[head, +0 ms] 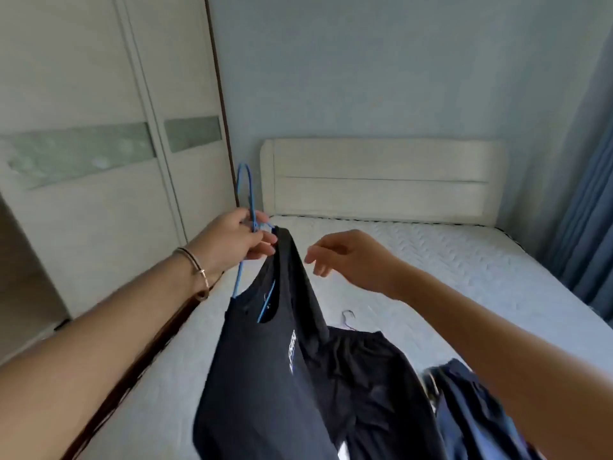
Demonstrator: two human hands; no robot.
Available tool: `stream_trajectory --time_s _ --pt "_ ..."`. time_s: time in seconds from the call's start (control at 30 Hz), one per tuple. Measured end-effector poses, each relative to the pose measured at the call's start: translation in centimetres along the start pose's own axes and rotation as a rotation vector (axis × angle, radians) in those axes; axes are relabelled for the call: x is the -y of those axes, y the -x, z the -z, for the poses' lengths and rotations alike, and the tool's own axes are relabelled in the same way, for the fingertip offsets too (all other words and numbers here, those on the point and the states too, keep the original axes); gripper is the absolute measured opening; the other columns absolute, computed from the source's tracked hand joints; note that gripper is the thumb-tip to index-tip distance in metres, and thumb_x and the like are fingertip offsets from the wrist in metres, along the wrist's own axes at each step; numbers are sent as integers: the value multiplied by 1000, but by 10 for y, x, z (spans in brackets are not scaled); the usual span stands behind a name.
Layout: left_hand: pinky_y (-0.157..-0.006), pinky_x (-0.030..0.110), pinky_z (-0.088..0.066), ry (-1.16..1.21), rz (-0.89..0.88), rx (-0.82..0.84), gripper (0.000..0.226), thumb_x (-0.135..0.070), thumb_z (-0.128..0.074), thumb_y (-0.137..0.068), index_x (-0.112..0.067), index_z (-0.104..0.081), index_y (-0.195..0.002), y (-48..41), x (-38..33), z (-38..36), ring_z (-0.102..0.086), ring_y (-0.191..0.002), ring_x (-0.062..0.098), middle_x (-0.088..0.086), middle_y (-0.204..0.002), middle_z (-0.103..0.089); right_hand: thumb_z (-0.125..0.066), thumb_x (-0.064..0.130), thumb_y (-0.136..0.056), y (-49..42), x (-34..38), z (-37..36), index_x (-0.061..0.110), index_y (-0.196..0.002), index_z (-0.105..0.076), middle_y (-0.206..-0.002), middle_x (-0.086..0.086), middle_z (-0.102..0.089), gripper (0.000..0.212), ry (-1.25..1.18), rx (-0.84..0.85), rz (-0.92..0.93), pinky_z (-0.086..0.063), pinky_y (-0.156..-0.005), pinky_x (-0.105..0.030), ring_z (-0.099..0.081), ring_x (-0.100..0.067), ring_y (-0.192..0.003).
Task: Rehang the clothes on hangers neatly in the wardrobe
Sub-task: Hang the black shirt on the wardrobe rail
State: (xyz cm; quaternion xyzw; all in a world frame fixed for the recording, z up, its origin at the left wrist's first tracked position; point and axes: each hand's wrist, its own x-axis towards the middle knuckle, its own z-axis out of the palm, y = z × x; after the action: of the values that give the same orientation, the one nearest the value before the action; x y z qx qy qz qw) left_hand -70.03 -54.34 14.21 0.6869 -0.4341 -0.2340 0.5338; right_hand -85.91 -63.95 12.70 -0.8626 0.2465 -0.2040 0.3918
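My left hand [237, 239] grips a blue wire hanger [247, 194] at the neck just below its hook. A black T-shirt [265, 370] with small white print hangs from the hanger, its collar around the wire and one shoulder tilted up. Just right of the shirt's shoulder my right hand [348, 257] hovers, fingers apart and holding nothing. The white sliding-door wardrobe [99, 180] stands at the left, with a dark gap at its far left edge.
A bed with a bare white mattress [447, 280] and a cream headboard [381, 180] fills the middle. Black trousers [365, 376] with another hanger lie on it, and a dark blue garment [471, 410] at the lower right. Blue curtains [590, 210] hang at the right.
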Motion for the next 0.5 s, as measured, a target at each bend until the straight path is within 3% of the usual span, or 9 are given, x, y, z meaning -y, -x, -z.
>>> stream_trajectory --time_s 0.1,0.2,0.27,0.33,0.43,0.5 --pt "-45 12 -48 -280 -113 -23 31 3 -39 -93 -24 -50 -83 47 -43 68 -53 -38 -1 2 -78 -64 -56 23 -90 -4 45 14 12 -90 -71 -80 1 -66 18 68 -175 111 -49 -79 -26 -62 -17 -81" --pt "-40 13 -42 -444 -187 -118 34 1 -41 -93 -31 -51 -86 97 -81 124 -48 -39 0 0 -81 -67 -58 23 -89 -12 106 -3 17 -103 -66 -96 6 -63 18 108 -263 326 -41 -70 -11 -57 -9 -89" --pt "-43 16 -39 -529 -218 -179 35 -1 -44 -92 -35 -52 -87 132 -102 157 -45 -39 1 -4 -84 -69 -59 25 -88 -13 149 -25 17 -119 -60 -114 2 -59 32 129 -251 477 -38 -80 -6 -53 -8 -103" --pt "-52 16 -40 -609 -249 -241 35 -3 -46 -92 -37 -52 -88 167 -118 188 -44 -41 2 -6 -85 -69 -59 29 -88 -11 189 -50 20 -129 -51 -130 -2 -51 43 165 -194 604 -34 -97 -17 -49 -15 -119" --pt "-49 3 -38 -707 -255 -344 23 -7 -50 -91 -29 -57 -96 221 -128 235 -45 -42 3 -3 -87 -68 -52 34 -91 -8 243 -84 26 -138 -39 -139 -1 -41 50 218 -156 700 -31 -106 -27 -42 -19 -127" --pt "-51 2 -38 -741 -257 -410 17 -11 -53 -90 -25 -58 -98 255 -127 268 -44 -43 2 -8 -82 -69 -48 37 -92 -2 276 -108 30 -137 -39 -136 0 -46 46 284 -166 738 -33 -107 -34 -40 -21 -126"
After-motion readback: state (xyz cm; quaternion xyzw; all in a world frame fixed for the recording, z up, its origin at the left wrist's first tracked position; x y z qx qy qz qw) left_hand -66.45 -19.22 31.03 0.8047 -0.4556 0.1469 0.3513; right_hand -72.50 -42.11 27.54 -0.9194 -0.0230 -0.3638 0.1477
